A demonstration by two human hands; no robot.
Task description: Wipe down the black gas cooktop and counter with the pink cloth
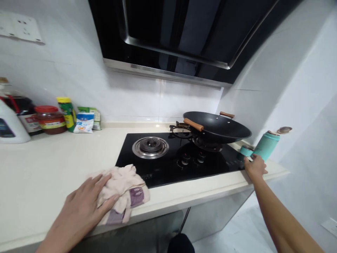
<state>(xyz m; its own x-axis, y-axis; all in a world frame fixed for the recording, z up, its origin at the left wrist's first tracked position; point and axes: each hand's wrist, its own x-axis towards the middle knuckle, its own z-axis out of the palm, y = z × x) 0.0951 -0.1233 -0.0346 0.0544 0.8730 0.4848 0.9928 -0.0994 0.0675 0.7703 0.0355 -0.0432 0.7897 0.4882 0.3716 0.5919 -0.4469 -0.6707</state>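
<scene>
Cloth (123, 182), pale pink with purple patches, lies crumpled on the counter (65, 158), covering the near left corner of the hob (168, 172) and reaching the counter's front edge. On top of it we rest our left hand (86, 202), palm down, the thumb spread well apart from the fingers.

Taking the cloth as the dial's centre, we find the left burner (151, 144) at 1 o'clock, bare, and 2 knobs (185, 159) at 2 o'clock. Farther along 2 o'clock sits the black wok (218, 126) on the hob's right side, with 2 wooden handles.

At 3 o'clock our right hand (255, 167) is at the hob's right end, by the base of a teal flask (268, 144); its fingers are partly hidden, so we cannot tell whether they grip. The flask's brown lid (284, 130) juts out at 2 o'clock from its body. A small teal cup (246, 151) is just beside the flask, at 9 o'clock from it.

Between 10 and 11 o'clock from the cloth, we see a white jug (12, 123), a dark bottle (28, 117), a red-lidded jar (51, 121), a green shaker (67, 116) and 2 packets (84, 123) along the wall.
</scene>
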